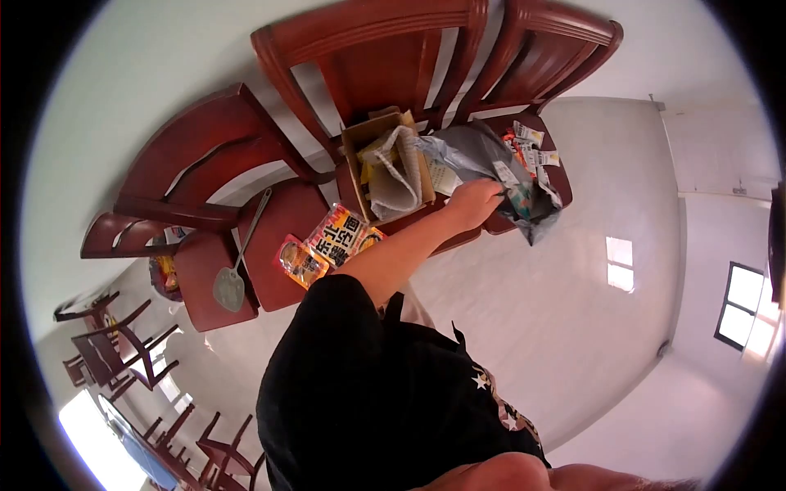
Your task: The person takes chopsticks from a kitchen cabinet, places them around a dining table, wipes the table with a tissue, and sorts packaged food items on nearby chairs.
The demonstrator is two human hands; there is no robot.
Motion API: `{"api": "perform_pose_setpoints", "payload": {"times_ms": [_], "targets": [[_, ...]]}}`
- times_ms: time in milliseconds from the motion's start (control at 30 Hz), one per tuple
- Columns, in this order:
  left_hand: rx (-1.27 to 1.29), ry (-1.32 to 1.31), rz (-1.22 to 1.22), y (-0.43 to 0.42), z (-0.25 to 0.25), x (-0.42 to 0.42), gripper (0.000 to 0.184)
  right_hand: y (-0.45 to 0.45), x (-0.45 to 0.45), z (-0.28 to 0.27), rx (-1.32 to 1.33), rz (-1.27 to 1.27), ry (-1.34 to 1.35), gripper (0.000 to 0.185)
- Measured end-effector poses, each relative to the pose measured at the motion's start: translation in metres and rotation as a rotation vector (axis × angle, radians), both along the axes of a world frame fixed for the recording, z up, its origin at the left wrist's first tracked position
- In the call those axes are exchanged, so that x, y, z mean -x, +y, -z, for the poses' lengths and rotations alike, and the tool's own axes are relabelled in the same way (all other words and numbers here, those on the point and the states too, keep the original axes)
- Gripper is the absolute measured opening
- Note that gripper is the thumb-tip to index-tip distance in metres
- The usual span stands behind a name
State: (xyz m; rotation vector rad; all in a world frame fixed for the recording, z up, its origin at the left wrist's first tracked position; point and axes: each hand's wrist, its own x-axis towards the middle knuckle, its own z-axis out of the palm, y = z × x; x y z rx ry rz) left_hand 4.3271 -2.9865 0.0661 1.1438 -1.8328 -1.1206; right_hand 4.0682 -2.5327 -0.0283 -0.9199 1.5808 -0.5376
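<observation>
My left hand (477,203) reaches across from the left, with its fingers closed on the edge of a crumpled grey plastic bag (479,151). The bag lies over the chair seats, and something printed shows at its opening. Just left of the bag, an open cardboard box (354,168) holds a pale textured cloth or wrap (393,184). Several small red and white packets (528,151) lie on the seat beyond the bag. Under my forearm are orange, red and white food packets (336,237). My right hand is out of view; some bare skin shows at the bottom edge.
Red-brown wooden chairs (372,29) stand in a row along the wall. A slotted turner (230,288) lies across two seats at the left. Behind them is a container of colourful packages (166,270). More chairs (102,352) stand at the lower left, beside a blue-topped table (151,466).
</observation>
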Motion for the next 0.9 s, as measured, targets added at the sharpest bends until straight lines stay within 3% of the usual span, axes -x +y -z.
{"api": "perform_pose_setpoints", "payload": {"times_ms": [33,100,167,233,267,333,433,500,567,600,667,700,800,867,900], "targets": [[-0.003,0.001,-0.011,0.008,0.013,0.0,0.019,-0.003,0.003,0.004,-0.195,0.047,0.056,0.018],[-0.298,-0.125,-0.052,0.033,0.056,0.005,0.019,-0.017,0.007,-0.01,-0.134,0.056,0.002,0.018],[-0.555,-0.142,0.037,0.074,0.065,0.004,0.022,-0.028,0.005,-0.02,-0.08,0.07,-0.052,0.018],[-0.294,-0.146,0.331,0.133,0.161,0.016,0.023,-0.029,0.006,-0.021,-0.063,0.157,-0.144,0.019],[-0.392,-0.206,0.313,0.152,0.161,0.009,0.024,-0.031,0.005,-0.025,-0.06,0.186,-0.174,0.019],[-0.525,-0.284,0.191,0.179,0.167,-0.015,0.022,-0.06,-0.009,-0.053,-0.192,-0.17,0.297,0.02],[-0.669,-0.31,-0.033,0.203,0.214,-0.07,0.024,-0.073,-0.018,-0.069,-0.366,-0.069,0.226,0.022],[-0.98,-0.49,-0.11,0.209,0.249,-0.111,0.024,-0.07,-0.019,-0.068,-0.34,-0.083,0.191,0.022],[-0.959,-0.705,-0.289,0.241,0.346,-0.167,0.027,-0.066,-0.016,-0.06,-0.311,-0.096,0.155,0.022],[-0.958,-0.879,-0.055,0.238,0.334,-0.179,0.025,-0.06,-0.011,-0.053,-0.323,-0.072,0.107,0.023],[-1.169,-0.804,-0.221,0.242,0.316,-0.203,0.026,-0.049,-0.007,-0.045,-0.351,-0.053,0.059,0.023],[-1.344,-0.532,-0.63,0.25,0.317,-0.211,0.028,-0.049,-0.009,-0.046,-0.319,-0.094,0.1,0.023],[-1.25,-0.437,-0.702,0.263,0.327,-0.207,0.034,-0.041,-0.008,-0.037,-0.311,-0.127,0.124,0.023],[-1.424,-0.256,-1.017,0.269,0.359,-0.198,0.034,-0.04,-0.013,-0.037,-0.335,-0.115,0.111,0.024],[-1.432,-0.256,-1.017,0.27,0.363,-0.194,0.034,-0.048,-0.024,-0.048,-0.42,-0.055,0.112,0.024]]}}
